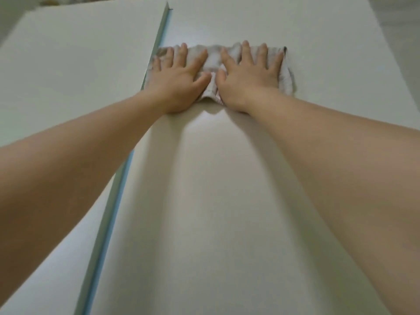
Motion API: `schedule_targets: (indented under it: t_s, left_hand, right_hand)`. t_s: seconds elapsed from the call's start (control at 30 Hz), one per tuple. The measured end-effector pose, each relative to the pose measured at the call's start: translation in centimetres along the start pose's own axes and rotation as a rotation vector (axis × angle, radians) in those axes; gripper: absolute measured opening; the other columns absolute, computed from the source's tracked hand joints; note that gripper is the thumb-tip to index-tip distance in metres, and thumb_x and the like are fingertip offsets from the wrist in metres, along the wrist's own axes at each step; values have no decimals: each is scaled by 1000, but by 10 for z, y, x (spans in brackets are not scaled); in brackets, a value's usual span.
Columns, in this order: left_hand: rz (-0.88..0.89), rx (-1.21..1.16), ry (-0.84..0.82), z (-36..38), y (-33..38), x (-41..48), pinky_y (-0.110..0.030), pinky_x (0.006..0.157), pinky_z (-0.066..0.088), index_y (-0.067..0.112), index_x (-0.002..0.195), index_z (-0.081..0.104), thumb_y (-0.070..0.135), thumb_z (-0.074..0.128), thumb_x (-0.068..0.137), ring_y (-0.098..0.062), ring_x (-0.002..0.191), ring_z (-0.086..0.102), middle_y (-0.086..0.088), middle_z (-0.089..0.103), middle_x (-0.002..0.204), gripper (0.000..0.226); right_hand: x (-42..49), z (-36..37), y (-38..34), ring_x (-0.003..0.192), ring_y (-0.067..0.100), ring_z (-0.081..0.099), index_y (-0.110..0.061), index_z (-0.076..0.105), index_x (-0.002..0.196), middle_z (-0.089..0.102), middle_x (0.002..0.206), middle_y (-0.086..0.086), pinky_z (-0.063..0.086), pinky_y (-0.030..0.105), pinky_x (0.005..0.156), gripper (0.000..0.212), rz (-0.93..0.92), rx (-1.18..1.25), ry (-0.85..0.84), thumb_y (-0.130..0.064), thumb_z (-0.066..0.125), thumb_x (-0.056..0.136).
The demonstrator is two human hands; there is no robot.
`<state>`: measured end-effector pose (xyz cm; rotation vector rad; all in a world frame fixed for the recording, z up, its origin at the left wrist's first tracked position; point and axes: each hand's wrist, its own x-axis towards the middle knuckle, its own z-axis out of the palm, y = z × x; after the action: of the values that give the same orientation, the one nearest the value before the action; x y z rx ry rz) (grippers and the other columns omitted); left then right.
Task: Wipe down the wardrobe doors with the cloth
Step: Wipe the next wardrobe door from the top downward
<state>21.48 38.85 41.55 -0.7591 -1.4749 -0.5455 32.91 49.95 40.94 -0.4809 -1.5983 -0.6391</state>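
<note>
A pale grey-white cloth lies spread flat against the white wardrobe door high up in the view. My left hand presses on the cloth's left half with fingers spread. My right hand presses on its right half, fingers spread too, thumbs nearly touching in the middle. The cloth's left end reaches the door's edge; its right end sticks out past my right hand. Most of the cloth's middle is hidden under my palms.
A grey-green edge strip runs along the door's left side, and a second white door panel lies beyond it on the left. A wall or floor sliver shows at the top right corner.
</note>
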Motion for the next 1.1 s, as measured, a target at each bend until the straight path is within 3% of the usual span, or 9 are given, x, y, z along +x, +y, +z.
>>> schedule_targets:
  t_s: [0.3,0.43,0.6,0.83,1.1]
  left_hand:
    - [1,-53,32,1,-5,-83,-43,117,-3,22,153,6,42,25,99,-29,146,-3,-15,-1,159,60]
    - [29,-50,19,4,1,-128,-40,118,-5,18,152,7,49,13,91,-29,146,-4,-15,-1,159,69]
    - [62,-54,-29,3,4,-175,-43,119,-2,19,152,6,54,8,87,-29,146,-8,-15,-3,159,75]
    - [88,-83,-20,3,11,-219,-48,118,6,13,150,19,47,23,91,-32,146,3,-19,11,157,69]
    - [49,-66,-65,1,29,-274,-56,114,10,13,149,22,48,28,88,-39,144,8,-21,15,156,71]
  right_hand:
    - [-49,7,-17,147,26,-1,-27,8,153,3,161,1,-12,54,112,57,-155,33,39,-43,17,99]
    - [-100,10,-21,146,29,6,-24,16,152,12,160,5,-11,54,113,58,-164,37,57,-42,22,98]
    - [-154,5,-29,144,32,17,-22,28,150,24,157,8,-5,55,114,65,-144,25,33,-45,15,90]
    - [-195,8,-36,141,35,26,-20,38,145,33,152,11,9,58,114,60,-153,31,45,-42,31,90]
    - [-238,3,-19,142,34,25,-21,37,146,33,152,11,18,58,113,61,-373,50,-32,-43,34,89]
